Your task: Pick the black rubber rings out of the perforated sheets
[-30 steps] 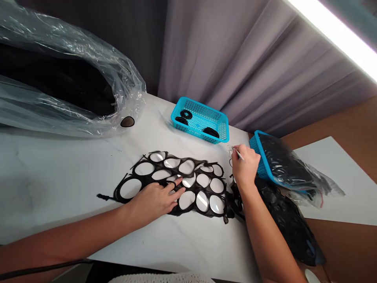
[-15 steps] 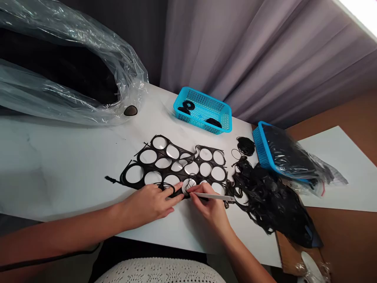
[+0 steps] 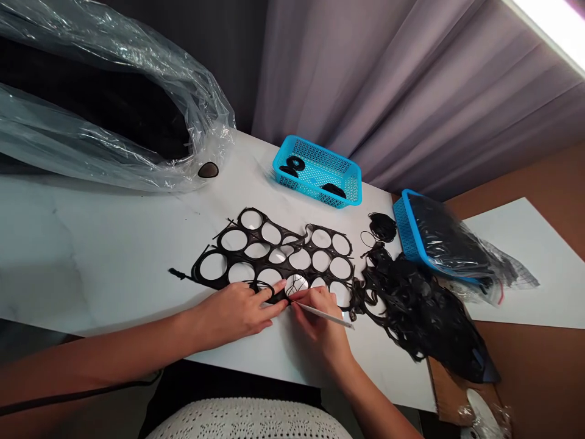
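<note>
Black mesh-like fabric point(image 3: 253, 263) with rows of large round holes is spread on the white table. My left hand point(image 3: 240, 310) lies on its near edge, fingers stretched out and apart, with a thin black cord looping by them. In a pinch, my right hand point(image 3: 325, 320) holds a slim, flat, pale tool point(image 3: 331, 317) whose tip meets the fabric's near edge, close to my left fingertips. Fine black cord point(image 3: 296, 281) loops over a hole just above that tip. What exactly the tool is, I cannot make out.
Crumpled black fabric point(image 3: 425, 317) is heaped at the right, below a coil of black cord point(image 3: 382, 227). A blue basket point(image 3: 315, 190) at the back contains black coils. Another blue basket point(image 3: 408, 228) carries a bagged black item. Clear plastic wrap point(image 3: 205, 91) covers something black at the left.
My right hand has turned slightly, and the tool's outer end has swung down toward me. The whole view has shifted a little. My left hand keeps its place on the fabric.
</note>
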Tool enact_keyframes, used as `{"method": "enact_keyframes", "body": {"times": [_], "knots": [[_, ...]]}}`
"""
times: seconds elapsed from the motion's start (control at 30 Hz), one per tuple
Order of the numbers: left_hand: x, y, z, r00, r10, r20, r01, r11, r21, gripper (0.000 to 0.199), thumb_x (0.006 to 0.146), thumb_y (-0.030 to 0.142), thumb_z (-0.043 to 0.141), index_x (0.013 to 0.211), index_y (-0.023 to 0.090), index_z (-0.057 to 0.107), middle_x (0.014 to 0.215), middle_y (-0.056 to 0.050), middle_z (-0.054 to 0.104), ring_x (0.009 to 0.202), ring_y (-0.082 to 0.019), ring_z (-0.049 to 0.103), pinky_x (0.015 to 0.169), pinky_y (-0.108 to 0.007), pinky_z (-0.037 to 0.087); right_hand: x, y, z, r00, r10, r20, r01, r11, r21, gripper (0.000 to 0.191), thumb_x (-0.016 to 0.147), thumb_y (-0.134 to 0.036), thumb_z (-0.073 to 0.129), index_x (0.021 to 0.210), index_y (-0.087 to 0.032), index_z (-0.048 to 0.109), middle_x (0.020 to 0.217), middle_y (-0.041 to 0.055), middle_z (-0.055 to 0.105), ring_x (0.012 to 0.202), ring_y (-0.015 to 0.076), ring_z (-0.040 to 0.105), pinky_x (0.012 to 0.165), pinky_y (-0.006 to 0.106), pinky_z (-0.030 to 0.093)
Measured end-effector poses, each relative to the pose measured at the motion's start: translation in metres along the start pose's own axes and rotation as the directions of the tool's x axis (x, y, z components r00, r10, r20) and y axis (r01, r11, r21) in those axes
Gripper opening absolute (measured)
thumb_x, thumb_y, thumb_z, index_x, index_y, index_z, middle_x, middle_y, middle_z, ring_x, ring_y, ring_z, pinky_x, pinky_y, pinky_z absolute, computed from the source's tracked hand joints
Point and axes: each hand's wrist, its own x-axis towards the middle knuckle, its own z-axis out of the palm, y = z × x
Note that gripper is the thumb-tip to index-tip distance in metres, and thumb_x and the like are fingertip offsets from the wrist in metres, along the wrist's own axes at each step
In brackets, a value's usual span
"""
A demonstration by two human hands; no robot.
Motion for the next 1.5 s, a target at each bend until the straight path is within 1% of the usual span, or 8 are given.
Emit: {"method": "enact_keyframes", "body": {"times": [0.3,0.5,0.57,0.67,0.8,1.0,1.33,1.5], "knots": [[0.001,-0.001,-0.001,1.0,-0.009,-0.009,0.009,0.999,-0.033,0.043,0.091,0.03,0.065,0.133,0.027,0.058,0.147,-0.009,0.054,0.06,-0.012,0.06,0.056,-0.031,0.046,-0.002,0.008,0.002,0.956,-0.295,-0.001,0.28,0.907,-0.316,0.018,0.096,-0.009,0.049,0.093,-0.025,0.058,0.115,0.0034,0.074,0.097,0.0231,0.062,0.086,0.042,0.032],[0.002,-0.003,-0.006,1.0,0.004,0.013,-0.004,1.0,-0.02,0.048,0.089,0.031,0.068,0.135,0.026,0.057,0.148,-0.008,0.054,0.062,-0.014,0.061,0.058,-0.031,0.046,0.055,0.038,-0.068,0.9,-0.054,-0.433,-0.121,0.923,-0.366,0.013,0.095,-0.026,0.051,0.087,-0.022,0.061,0.097,0.0086,0.075,0.085,0.0257,0.062,0.08,0.041,0.036],[-0.001,-0.005,-0.006,1.0,0.024,-0.012,-0.025,0.997,-0.068,0.046,0.089,0.03,0.068,0.134,0.025,0.057,0.148,-0.009,0.053,0.063,-0.013,0.061,0.058,-0.03,0.046,0.064,0.031,-0.077,0.928,0.067,-0.367,-0.139,0.975,-0.174,0.013,0.092,-0.03,0.056,0.082,-0.022,0.062,0.089,0.0065,0.075,0.079,0.024,0.063,0.074,0.036,0.04],[-0.01,-0.003,-0.006,0.994,0.009,-0.106,-0.023,0.991,-0.128,0.037,0.093,0.024,0.062,0.13,0.021,0.058,0.142,-0.009,0.058,0.069,-0.013,0.062,0.061,-0.029,0.047,0.059,0.004,-0.063,0.993,0.114,-0.031,-0.11,0.987,0.121,0.013,0.09,-0.031,0.059,0.081,-0.022,0.064,0.086,0.0032,0.075,0.075,0.0203,0.064,0.066,0.03,0.043],[-0.025,0.008,-0.006,0.974,-0.141,-0.178,0.127,0.988,-0.089,0.026,0.096,0.018,0.056,0.121,0.019,0.061,0.125,-0.008,0.067,0.075,-0.016,0.064,0.067,-0.031,0.047,0.042,-0.023,-0.027,0.974,0.099,0.206,-0.158,0.943,0.293,0.012,0.089,-0.028,0.061,0.08,-0.022,0.065,0.081,0.0017,0.074,0.069,0.0176,0.062,0.059,0.028,0.045],[-0.033,0.019,-0.002,0.972,-0.223,-0.08,0.216,0.973,-0.081,0.038,0.092,0.023,0.065,0.129,0.021,0.058,0.143,-0.011,0.057,0.081,-0.019,0.065,0.073,-0.035,0.047,0.031,-0.014,0.005,0.985,-0.026,0.173,-0.022,0.961,0.274,0.008,0.089,-0.026,0.063,0.082,-0.023,0.066,0.085,0.0027,0.076,0.076,0.0202,0.066,0.068,0.033,0.048],[-0.032,0.013,-0.003,0.981,-0.18,-0.075,0.171,0.979,-0.115,0.034,0.091,0.023,0.065,0.125,0.02,0.061,0.145,-0.011,0.056,0.083,-0.018,0.066,0.068,-0.033,0.044,0.022,-0.014,0.012,0.981,-0.152,0.119,0.155,0.988,-0.021,0.011,0.091,-0.015,0.063,0.086,-0.024,0.066,0.086,0.0003,0.076,0.079,0.0209,0.063,0.077,0.039,0.039],[-0.033,0.01,-0.005,0.98,-0.174,-0.095,0.161,0.978,-0.136,0.026,0.096,0.024,0.058,0.122,0.02,0.063,0.15,-0.012,0.05,0.081,-0.016,0.065,0.067,-0.031,0.043,0.013,-0.012,0.018,0.911,-0.381,0.156,0.407,0.89,-0.206,0.018,0.099,-0.014,0.054,0.087,-0.024,0.062,0.11,0.0003,0.077,0.089,0.0206,0.061,0.08,0.04,0.035]]}}
